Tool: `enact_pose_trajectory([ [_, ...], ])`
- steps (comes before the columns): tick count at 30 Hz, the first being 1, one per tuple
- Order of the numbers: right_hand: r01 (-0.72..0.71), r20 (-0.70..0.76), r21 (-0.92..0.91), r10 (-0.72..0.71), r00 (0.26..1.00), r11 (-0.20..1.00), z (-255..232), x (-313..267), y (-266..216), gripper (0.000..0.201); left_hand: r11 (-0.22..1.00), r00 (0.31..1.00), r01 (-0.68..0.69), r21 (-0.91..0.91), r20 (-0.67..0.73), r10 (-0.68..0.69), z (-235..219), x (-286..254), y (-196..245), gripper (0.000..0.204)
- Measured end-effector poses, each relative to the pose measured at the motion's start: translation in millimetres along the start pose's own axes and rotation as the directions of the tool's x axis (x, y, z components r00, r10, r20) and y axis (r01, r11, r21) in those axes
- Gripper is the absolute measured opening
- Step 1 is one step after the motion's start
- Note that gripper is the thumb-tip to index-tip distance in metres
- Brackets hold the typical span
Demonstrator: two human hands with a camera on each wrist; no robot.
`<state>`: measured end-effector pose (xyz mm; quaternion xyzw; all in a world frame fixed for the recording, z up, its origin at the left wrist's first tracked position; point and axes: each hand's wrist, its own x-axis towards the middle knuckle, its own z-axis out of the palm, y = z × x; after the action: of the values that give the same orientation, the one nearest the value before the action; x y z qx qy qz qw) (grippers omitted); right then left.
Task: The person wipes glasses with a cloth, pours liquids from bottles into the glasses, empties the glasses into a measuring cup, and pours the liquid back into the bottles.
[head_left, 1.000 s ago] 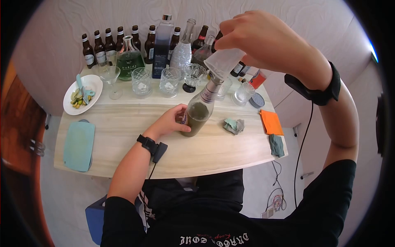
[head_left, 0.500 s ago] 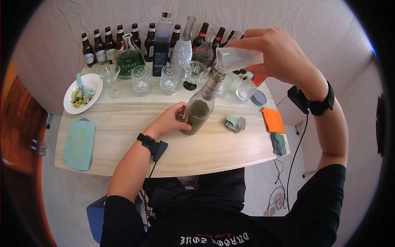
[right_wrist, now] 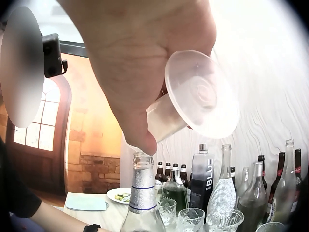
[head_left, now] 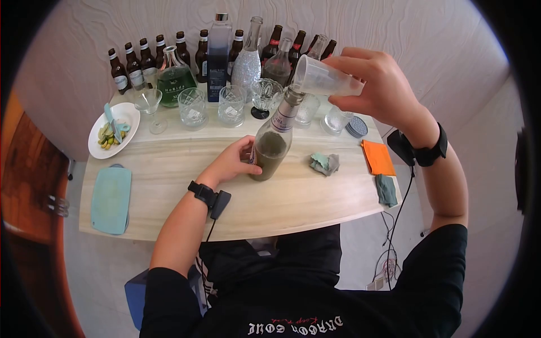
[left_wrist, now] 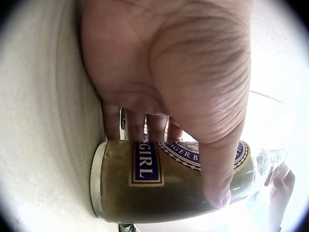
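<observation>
My left hand grips the lower part of a clear glass beer bottle, which stands upright on the table. Murky green-brown liquid fills its lower part. In the left wrist view, the thumb lies across the blue-and-gold label and the other fingers go behind the glass. My right hand holds a translucent plastic cup near its base, between thumb and fingers. The cup lies almost on its side, its wide mouth facing left and a little up, close above the bottle's silver-wrapped neck.
Behind the bottle stand cut-glass tumblers, a green decanter and several brown beer bottles. At left are a white plate of cut fruit and a pale-blue board. Right: a crumpled cloth and an orange cloth.
The cup has turned from mouth-down over the bottle to nearly level, mouth tipped slightly up. My right hand has moved lower and to the right. The left hand keeps its grip on the bottle.
</observation>
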<state>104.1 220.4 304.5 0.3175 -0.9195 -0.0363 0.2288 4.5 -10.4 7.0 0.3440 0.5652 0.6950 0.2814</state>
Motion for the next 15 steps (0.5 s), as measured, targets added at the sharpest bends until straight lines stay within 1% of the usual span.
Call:
enact_pose_trajectory([
  [2,0.002,-0.025,0.000,-0.002,1.000,1.000,3,-3,-1,0.046,1.000,1.000,0.021,-0.006,0.000,-0.021,0,0,0,0.069],
  [6,-0.010,-0.100,0.009,0.011,0.995,1.000,12,-9,1,0.045,1.000,1.000,0.011,-0.017,0.000,-0.011,0,0,-1,0.070],
  [7,-0.010,-0.100,0.009,0.011,0.995,1.000,13,-10,1,0.045,1.000,1.000,0.010,-0.017,-0.001,-0.010,0,0,-1,0.070],
  [9,-0.064,-0.110,0.038,0.068,0.992,0.997,15,-13,-2,0.044,1.000,1.000,0.009,-0.014,-0.003,-0.009,0,0,-1,0.070],
  [10,-0.064,-0.111,0.038,0.068,0.991,0.997,17,-14,-3,0.044,1.000,1.000,0.012,-0.022,-0.001,-0.012,0,0,-1,0.071],
  [15,-0.174,-0.159,0.170,0.201,0.966,0.970,27,-24,-8,0.045,0.998,1.000,0.025,-0.056,0.001,-0.025,-1,1,-4,0.073],
])
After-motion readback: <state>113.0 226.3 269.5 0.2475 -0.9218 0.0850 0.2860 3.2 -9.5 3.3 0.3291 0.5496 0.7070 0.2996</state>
